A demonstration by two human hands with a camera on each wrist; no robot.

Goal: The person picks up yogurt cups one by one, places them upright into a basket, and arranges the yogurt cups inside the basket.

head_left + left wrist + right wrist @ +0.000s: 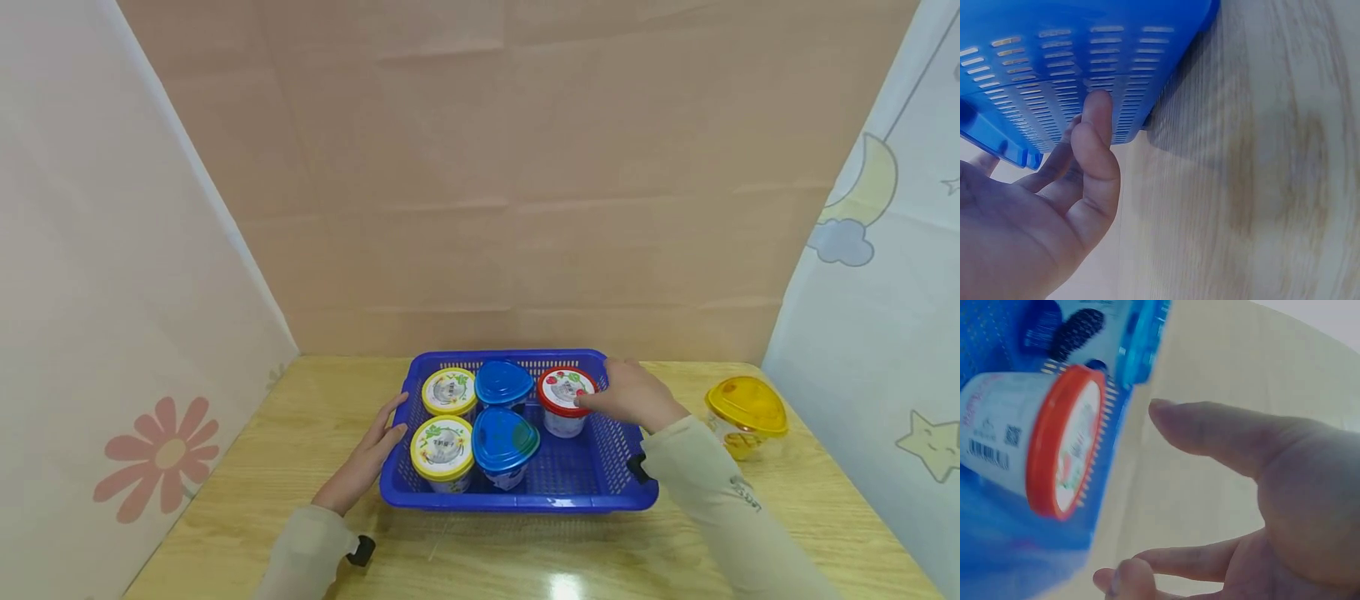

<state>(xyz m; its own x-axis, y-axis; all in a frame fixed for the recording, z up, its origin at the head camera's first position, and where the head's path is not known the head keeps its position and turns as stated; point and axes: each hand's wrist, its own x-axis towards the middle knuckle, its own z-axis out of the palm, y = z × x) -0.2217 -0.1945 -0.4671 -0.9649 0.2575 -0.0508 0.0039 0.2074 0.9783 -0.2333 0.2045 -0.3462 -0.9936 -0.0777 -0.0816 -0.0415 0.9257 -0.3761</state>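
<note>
A purple-blue plastic basket (555, 500) stands on the table, holding several lidded tubs. At its left side, my left hand (363, 458) touches the rim and outer wall; in the left wrist view its fingers (1099, 169) bend loosely against the slotted wall. My right hand (637, 396) is over the basket's right back corner, thumb and fingers spread with nothing between. Nearest to it is a tub with a red-rimmed lid (567, 390); the right wrist view shows the thumb apart from this tub (1007, 437). Two blue-lidded tubs (506, 439) stand left of it.
Two yellow-rimmed tubs (442, 447) fill the basket's left side. Outside the basket, a tub with a yellow lid (746, 406) stands on the wooden table (465, 550) at the right. A brown sheet (525, 183) hangs behind, with pale printed sheets at both sides.
</note>
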